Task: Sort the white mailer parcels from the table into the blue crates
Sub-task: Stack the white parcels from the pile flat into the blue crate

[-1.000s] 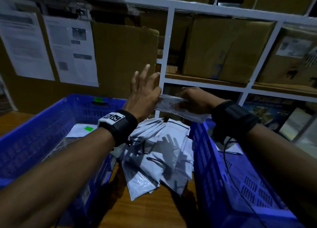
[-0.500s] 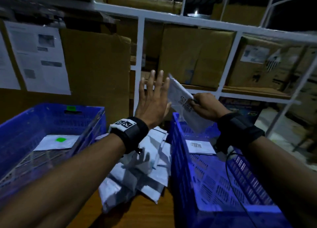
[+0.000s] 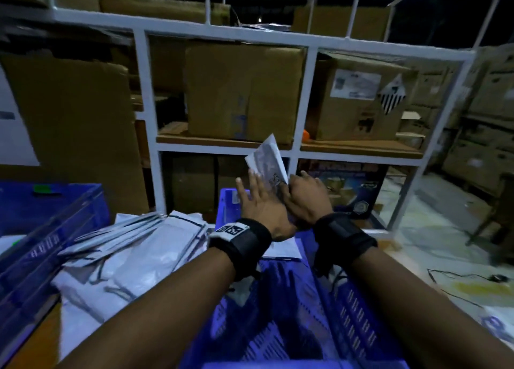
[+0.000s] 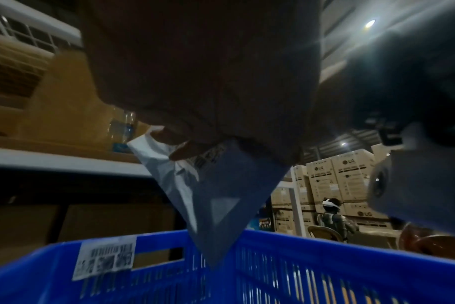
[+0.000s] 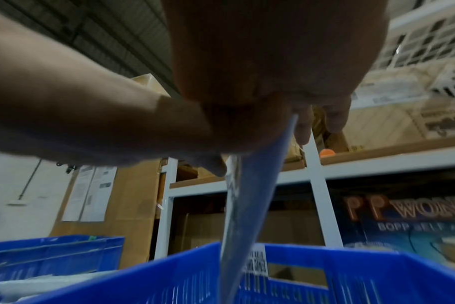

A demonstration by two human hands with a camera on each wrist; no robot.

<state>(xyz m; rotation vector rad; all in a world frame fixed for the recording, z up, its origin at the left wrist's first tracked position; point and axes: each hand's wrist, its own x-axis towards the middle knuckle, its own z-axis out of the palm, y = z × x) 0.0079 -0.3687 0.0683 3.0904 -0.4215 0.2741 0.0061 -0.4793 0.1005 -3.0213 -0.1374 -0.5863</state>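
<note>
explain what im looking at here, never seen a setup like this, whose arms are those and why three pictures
No machine here: these are a person's two bare arms. The black bands on the wrists carry small cameras. The wide picture comes from a camera on the head, looking down at the hands; the other two come from the wrist cameras, looking along each hand. The right hand pinches a white packet above a blue crate, and the left hand lies flat against it with straight fingers. Left of the crate, a pile of similar packets lies on a wooden table, beside a second crate. Behind stands a white shelf with cardboard boxes.
</note>
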